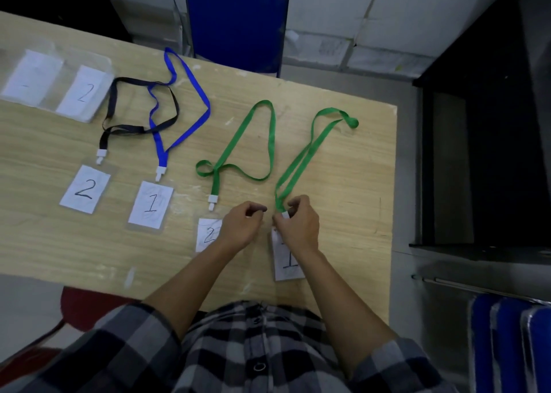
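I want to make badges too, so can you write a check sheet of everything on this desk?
Surface: wooden table, pale scuffs.
Job's things: right green lanyard, its white clip above the badge marked 1.
Clutter: black lanyard, blue lanyard and left green lanyard with badges; two loose badge holders far left.
Hands: right hand pinches the white clip; left hand curled beside it, grip unclear.
Cables: nothing seen.
Surroundings: blue chair beyond the table, dark cabinet right.
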{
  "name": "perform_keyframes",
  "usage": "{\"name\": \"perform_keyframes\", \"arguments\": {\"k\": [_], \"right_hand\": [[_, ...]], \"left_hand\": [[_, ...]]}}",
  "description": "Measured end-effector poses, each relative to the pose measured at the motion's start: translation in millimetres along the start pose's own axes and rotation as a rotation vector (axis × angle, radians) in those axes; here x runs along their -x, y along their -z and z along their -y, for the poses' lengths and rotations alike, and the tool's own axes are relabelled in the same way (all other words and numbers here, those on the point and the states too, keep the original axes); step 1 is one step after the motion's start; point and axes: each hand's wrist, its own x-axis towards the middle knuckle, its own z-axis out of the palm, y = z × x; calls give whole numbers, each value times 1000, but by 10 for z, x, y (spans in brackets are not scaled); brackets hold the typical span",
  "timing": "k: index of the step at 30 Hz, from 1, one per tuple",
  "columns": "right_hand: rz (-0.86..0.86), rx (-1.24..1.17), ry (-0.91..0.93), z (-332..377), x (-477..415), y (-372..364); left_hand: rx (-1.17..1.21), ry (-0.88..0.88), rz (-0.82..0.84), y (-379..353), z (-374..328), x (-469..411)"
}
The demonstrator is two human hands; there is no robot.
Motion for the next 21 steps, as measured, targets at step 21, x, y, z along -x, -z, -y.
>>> {"name": "perform_keyframes", "arguments": {"k": [21], "right_hand": [[8, -391, -166, 650, 1, -278]], "left_hand": [[833, 318, 186, 828, -18, 369]]}}
